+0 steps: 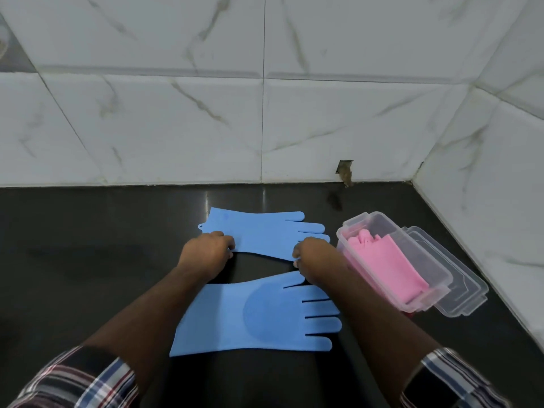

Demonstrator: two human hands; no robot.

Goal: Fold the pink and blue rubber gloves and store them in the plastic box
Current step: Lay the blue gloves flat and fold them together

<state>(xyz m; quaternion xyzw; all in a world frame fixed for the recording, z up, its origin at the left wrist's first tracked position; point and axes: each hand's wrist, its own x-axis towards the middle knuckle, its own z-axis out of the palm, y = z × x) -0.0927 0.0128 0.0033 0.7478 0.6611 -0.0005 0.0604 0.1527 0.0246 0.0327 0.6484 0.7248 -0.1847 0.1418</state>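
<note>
Gripping the near long edge of the far blue glove (259, 234), both hands are working at once: the left hand (206, 254) is pinching the edge close to the cuff end w/ curled fingers, and the right hand (316, 259) is pinching the same edge by the finger end, its fingers also curled round the rubber. That glove is lying flat on the dark countertop (88, 260), cuff pointing left, fingers pointing right twd the box, a small hang tab sticking out at the cuff corner. The near blue glove (256, 315) is lying flat just in front of it, closer to the person, also w/ fingers pointing right and a rounded textured patch showing on its palm; the two forearms are crossing over its upper corners, and the right wrist is sitting over its topmost finger. The 2 blue gloves are lying near each other but apart, a strip of dark counter showing btwn them. Right of the gloves, the clear plastic box (435, 282) is sitting open on the counter, holding the folded pink gloves (388, 260) inside. The clear lid (462, 293) is lying beside the box on its far-right side, partly tucked under it, near the marble-tiled wall (265, 98). Plaid sleeves (73, 384) are showing at both lower corners.
</note>
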